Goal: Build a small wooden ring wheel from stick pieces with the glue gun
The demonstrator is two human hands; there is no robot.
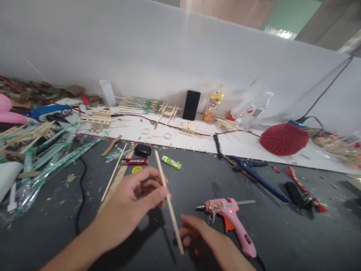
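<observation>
A thin pale wooden stick [170,210], like a chopstick, is pinched between the thumb and fingers of my left hand [138,199]. It slants above the dark table, its far end tipped away from me. Beside the stick's lower end, my right hand [201,237] has loosely curved fingers, apart from one another, and grips nothing that I can see. Just right of that hand lies a pink hot glue gun [232,218] with a lit red light and glue on its nozzle. Another thin wooden stick [114,173] lies left of my left hand.
Green-striped plastic wrappers [56,150] heap at the left. A lighter [171,162], a black case [142,150] and a yellow cap [137,169] lie ahead. Blue-handled cutters [259,177] and keys [301,197] are right. Small wooden frames [168,112], a phone [191,105] and a bottle [213,104] line the wall.
</observation>
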